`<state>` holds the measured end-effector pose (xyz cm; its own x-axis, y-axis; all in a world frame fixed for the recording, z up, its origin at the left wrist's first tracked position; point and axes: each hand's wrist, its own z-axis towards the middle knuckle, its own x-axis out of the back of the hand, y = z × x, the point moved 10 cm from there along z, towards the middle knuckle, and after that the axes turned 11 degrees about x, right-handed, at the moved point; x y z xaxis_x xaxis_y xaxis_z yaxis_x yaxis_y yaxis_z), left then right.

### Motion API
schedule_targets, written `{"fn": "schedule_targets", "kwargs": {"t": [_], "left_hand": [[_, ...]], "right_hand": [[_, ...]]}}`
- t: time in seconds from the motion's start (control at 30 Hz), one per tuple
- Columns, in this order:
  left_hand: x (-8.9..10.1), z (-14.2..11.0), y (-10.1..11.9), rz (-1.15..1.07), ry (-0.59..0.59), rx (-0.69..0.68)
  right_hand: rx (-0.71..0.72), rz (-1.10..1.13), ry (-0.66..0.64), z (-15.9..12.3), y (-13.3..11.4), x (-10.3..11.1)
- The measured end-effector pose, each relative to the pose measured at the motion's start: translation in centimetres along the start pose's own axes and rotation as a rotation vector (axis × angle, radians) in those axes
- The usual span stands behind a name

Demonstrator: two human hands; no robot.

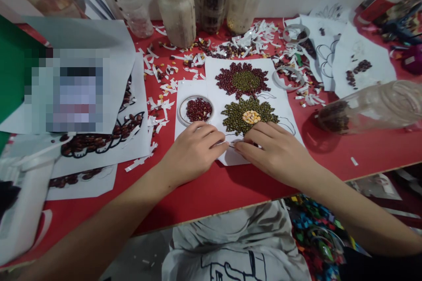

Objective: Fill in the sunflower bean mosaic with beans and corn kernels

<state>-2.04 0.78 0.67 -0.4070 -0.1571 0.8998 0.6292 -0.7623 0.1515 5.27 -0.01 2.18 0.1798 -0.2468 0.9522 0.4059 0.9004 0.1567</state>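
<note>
On the white paper (240,153) are two bean flowers. The upper flower (227,83) has dark red beans around a green centre, and the lower flower (231,112) has green beans around yellow corn kernels (251,117). My left hand (198,147) is at the paper's near side, fingers curled and thumb pressed to the fingertips. Just beyond it lies a round lid (180,114) filled with red beans (198,109). My right hand (272,149) rests against the green flower's lower edge with fingers bent together. Anything between the fingertips of either hand is hidden.
Behind the paper stand glass jars (176,13), amid paper shreds (253,44) and loose beans. A jar (379,107) lies on its side at right. More bean pictures (132,162) are at left. The red table's near edge (231,213) is close to my body.
</note>
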Motion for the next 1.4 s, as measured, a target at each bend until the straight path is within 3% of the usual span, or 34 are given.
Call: {"fn": "schedule_targets", "kwargs": {"t": [0.53, 0.9, 1.4], "left_hand": [[-0.55, 0.10, -0.26, -0.007, -0.057, 0.014], [-0.28, -0.03, -0.10, -0.001, -0.009, 0.002], [-0.83, 0.52, -0.27, -0.007, -0.144, 0.068]], "right_hand": [[0.029, 0.009, -0.034, -0.02, -0.35, -0.45], [0.053, 0.021, -0.065, -0.04, -0.25, -0.50], [0.072, 0.005, -0.054, 0.00, -0.50, -0.49]]}}
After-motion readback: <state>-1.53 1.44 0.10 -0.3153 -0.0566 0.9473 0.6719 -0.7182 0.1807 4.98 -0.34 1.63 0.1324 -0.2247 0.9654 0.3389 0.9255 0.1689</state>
